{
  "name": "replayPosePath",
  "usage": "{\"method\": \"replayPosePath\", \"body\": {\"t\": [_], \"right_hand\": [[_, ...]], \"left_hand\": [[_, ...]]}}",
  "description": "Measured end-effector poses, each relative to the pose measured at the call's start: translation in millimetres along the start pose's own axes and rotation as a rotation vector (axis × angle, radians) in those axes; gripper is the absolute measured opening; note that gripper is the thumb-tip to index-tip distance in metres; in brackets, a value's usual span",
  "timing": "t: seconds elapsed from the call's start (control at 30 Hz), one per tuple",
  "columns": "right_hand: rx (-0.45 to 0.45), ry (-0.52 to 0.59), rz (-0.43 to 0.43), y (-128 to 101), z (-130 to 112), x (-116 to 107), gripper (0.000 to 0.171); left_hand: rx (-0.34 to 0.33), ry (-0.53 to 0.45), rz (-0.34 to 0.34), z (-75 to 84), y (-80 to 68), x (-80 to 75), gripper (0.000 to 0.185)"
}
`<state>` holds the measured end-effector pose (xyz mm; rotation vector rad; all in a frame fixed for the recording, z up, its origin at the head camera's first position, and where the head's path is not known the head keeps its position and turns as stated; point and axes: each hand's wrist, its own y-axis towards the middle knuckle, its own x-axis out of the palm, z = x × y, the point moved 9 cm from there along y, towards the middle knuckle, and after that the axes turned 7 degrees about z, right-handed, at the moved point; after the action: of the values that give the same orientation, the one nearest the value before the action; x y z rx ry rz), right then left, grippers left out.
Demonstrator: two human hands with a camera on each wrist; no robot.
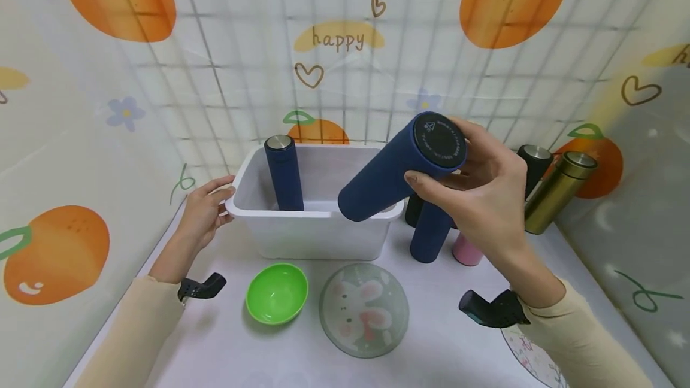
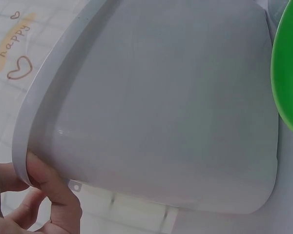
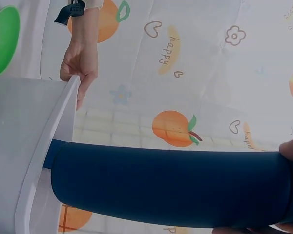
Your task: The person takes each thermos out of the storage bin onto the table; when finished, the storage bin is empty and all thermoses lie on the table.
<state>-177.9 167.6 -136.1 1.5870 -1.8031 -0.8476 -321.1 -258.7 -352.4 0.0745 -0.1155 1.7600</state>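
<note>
Head view — navy flask (image 1: 388,181) tilted, cap toward bin (image 1: 318,235).

This looks like a staged recording booth rather than a lived-in room; cloth printed with oranges, hearts, flowers and the word "happy" (image 1: 338,39) hangs as a backdrop on the far side and both flanks of the bench (image 1: 431,346); household wares stand on the bench: a white tub (image 1: 318,235) near the far edge, a green bowl (image 1: 277,293), a rabbit-printed plate (image 1: 363,309), flasks (image 1: 557,190) in the far right corner.
</note>
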Motion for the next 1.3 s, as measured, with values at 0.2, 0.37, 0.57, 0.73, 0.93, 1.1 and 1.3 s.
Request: {"method": "replayPosePath", "body": {"t": [0.2,0.37,0.57,0.73,0.93,1.1,1.3], "right_hand": [[0.019,0.047,0.025,-7,-7,-17,0.063],[0.028,0.065,0.030,-13,-12,-33,0.065],[0.057,-0.060,0.011,-24,-13,-55,0.069],[0.123,-0.297,0.009,-39,-7,-75,0.076],[0.154,-0.373,0.010,-54,-1,-91,0.077],[0.203,-0.474,-0.003,-63,5,-99,0.077],[0.278,-0.593,-0.011,-77,23,-112,0.073]], "left_hand": [[-0.001,-0.011,-0.001,0.5,0.4,1.4,0.045],[-0.007,-0.008,-0.001,1.1,0.9,3.9,0.045],[0.004,-0.002,-0.010,6.1,1.6,7.8,0.046],[0.001,-0.007,-0.020,9.6,0.1,9.0,0.045],[0.004,-0.024,-0.017,12.1,-0.2,9.8,0.042],[-0.004,-0.018,-0.012,7.7,-0.5,8.2,0.042],[-0.009,-0.013,0.004,1.2,-1.2,3.5,0.043]]}}
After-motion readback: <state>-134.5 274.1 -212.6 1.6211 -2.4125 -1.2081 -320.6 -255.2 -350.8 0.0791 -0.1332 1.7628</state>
